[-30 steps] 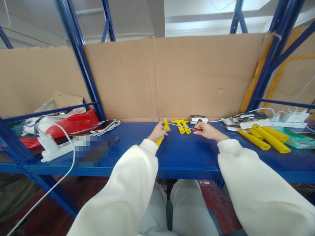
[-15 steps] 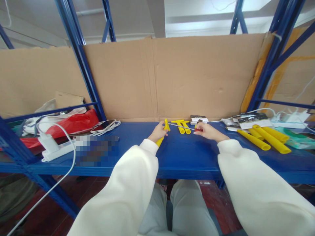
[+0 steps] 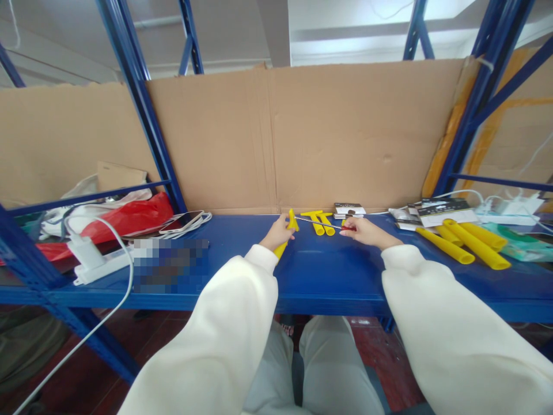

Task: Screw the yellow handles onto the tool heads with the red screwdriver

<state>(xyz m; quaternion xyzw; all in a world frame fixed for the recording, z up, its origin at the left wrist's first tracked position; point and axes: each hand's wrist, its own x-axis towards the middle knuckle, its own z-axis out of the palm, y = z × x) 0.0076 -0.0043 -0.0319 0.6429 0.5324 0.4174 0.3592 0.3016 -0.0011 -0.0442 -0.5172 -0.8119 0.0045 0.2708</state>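
My left hand [image 3: 280,231] is closed round a yellow plastic T-shaped handle [image 3: 292,218], its tube slanting down toward me. In my right hand [image 3: 362,230] is the red grip of a screwdriver [image 3: 319,222], fingers wrapped about it. The thin metal shaft points left, and its tip reaches the head of the yellow piece; whether it sits in a screw is too small to tell. Behind the shaft lie two more yellow T-shaped handles [image 3: 318,226], side by side on the blue shelf [image 3: 328,271].
Several yellow tubes [image 3: 484,245] lie at the right, near packaged cards [image 3: 444,213] and a white power strip [image 3: 514,210]. Small cards [image 3: 349,210] stand by the cardboard wall [image 3: 345,138]. At left are a phone [image 3: 184,223], a charger [image 3: 88,251] with cable, and a red bag [image 3: 138,216].
The red screwdriver grip has turned slightly in my right fingers. My left hand and the yellow handle stay in place.
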